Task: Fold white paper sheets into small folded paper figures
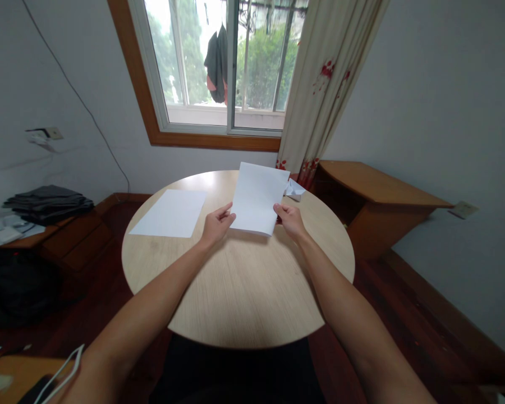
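Note:
A white sheet of paper (258, 197) is held up a little above the round wooden table (239, 292), tilted away from me. My left hand (216, 224) pinches its near left corner. My right hand (290, 219) pinches its near right corner. A second white sheet (170, 212) lies flat on the table to the left. A small folded piece of white paper (295, 189) rests at the table's far right edge, just behind the held sheet.
A window with a wooden frame (219, 137) and a flowered curtain (320, 84) stand behind the table. A low wooden bench (379, 193) is at the right. Folded dark clothes (48, 203) lie on a ledge at the left.

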Demonstrator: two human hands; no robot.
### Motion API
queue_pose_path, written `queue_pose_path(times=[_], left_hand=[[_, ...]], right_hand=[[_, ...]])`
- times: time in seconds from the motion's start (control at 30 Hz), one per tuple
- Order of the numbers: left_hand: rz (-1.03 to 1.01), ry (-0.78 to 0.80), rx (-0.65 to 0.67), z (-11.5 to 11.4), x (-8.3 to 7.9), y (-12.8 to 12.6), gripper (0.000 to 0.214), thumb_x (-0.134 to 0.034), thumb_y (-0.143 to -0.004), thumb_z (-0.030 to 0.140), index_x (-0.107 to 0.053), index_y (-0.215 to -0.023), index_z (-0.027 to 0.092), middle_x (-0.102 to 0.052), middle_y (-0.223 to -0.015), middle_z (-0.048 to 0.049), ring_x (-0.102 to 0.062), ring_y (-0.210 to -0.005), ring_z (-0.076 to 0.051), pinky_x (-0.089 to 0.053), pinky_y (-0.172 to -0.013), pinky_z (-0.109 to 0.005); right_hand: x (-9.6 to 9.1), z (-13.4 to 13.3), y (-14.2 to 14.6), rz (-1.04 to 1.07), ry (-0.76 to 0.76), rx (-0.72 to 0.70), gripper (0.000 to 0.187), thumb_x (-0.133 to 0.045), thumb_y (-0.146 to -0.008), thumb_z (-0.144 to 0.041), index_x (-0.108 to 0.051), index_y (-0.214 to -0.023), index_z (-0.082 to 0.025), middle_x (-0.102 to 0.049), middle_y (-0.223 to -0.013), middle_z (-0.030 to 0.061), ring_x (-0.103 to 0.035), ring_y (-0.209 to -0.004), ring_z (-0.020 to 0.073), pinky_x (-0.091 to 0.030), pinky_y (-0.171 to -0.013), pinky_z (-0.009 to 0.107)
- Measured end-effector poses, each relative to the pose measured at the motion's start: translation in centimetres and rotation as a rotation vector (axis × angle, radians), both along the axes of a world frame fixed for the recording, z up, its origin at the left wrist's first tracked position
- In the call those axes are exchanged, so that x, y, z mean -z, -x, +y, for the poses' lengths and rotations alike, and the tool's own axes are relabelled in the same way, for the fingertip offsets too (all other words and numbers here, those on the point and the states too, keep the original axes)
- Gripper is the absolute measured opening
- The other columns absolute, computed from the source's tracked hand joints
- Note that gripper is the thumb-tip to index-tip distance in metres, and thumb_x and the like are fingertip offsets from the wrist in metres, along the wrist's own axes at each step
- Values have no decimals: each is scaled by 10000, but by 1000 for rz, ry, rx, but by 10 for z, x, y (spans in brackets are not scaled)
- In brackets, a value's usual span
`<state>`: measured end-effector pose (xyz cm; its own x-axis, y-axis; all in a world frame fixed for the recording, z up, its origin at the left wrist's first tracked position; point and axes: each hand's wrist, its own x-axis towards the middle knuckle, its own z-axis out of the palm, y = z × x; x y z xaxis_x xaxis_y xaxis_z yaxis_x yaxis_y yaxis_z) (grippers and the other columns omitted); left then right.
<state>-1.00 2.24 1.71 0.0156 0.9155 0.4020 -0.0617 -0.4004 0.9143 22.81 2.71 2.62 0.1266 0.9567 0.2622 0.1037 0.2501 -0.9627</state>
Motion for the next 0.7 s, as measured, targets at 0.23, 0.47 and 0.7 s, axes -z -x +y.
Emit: queue_pose_path(times=[0.23,0.47,0.7], left_hand=[[2,-2,32,0,2,-1,671,-727,-657,385,-595,-1220,43,-507,-643,31,-404,-579,-64,-342,-581,-229],[-36,-22,-43,2,3,0,610,-731,-664,387,-634,-1179,74,-523,-662,25,-409,-592,-66,-334,-587,-230],[-75,-8,-63,2,3,1,593,-749,-644,381,-652,-1156,96,-535,-660,22,-421,-597,-70,-346,-601,-239]], right_hand=[[1,1,-1,65,-9,21,534,-674,-599,-684,-602,-655,-158,-609,-591,15,-536,-507,127,-473,-488,257],[0,-3,4,65,105,-125,573,-656,-618,-699,-633,-725,-137,-658,-666,54,-578,-566,135,-471,-497,243],[2,-3,5,24,115,-165,606,-686,-545,-726,-633,-676,-136,-659,-637,56,-573,-549,132,-471,-495,237]])
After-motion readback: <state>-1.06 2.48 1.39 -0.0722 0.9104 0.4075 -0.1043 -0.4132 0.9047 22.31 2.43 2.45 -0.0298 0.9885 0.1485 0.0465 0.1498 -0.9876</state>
